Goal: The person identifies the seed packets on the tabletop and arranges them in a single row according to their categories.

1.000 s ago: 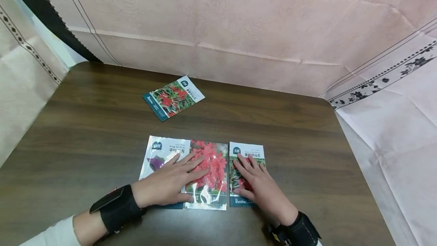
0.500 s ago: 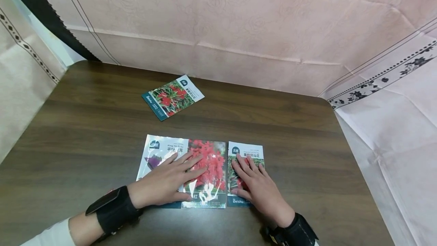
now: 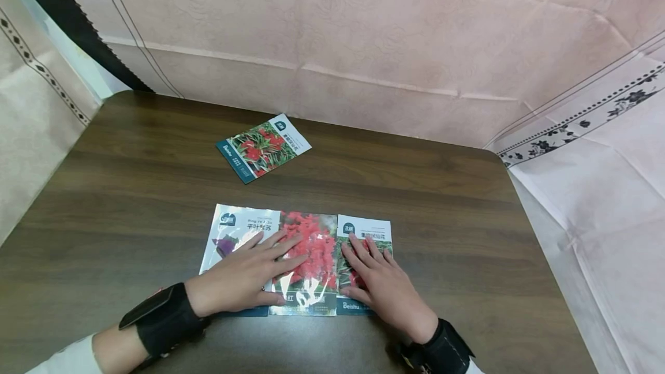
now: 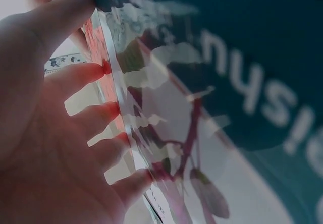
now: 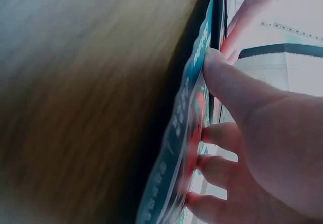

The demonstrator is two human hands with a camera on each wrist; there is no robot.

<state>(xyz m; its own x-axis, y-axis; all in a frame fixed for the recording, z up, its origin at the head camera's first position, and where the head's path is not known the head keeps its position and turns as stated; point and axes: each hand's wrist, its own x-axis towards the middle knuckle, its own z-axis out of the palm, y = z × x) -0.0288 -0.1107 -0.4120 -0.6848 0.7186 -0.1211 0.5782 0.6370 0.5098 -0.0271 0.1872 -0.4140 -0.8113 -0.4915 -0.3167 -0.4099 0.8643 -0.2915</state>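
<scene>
Three seed packets lie side by side in the head view. My left hand (image 3: 244, 276) rests with spread fingers across the packet with a purple plant (image 3: 223, 245) and the packet with red-pink blooms (image 3: 314, 247). Its fingertips touch the packet surface in the left wrist view. My right hand (image 3: 387, 290) lies fingers outspread on the right packet (image 3: 363, 227), which has a white top, a red-flower picture and a blue-green bottom band. In the right wrist view the thumb (image 5: 217, 67) and fingers press on that packet. The hands cover parts of all three packets.
Farther back on the brown wooden table (image 3: 441, 201) another red-flower seed packet (image 3: 264, 149) lies at an angle. A pale pink patterned cloth (image 3: 332, 33) hangs behind the table's far edge. White cloth (image 3: 613, 218) hangs at the right side.
My right hand has moved left, bringing the right packet up against the middle one; the gap between them has closed. The left hand and its two packets have shifted slightly left.
</scene>
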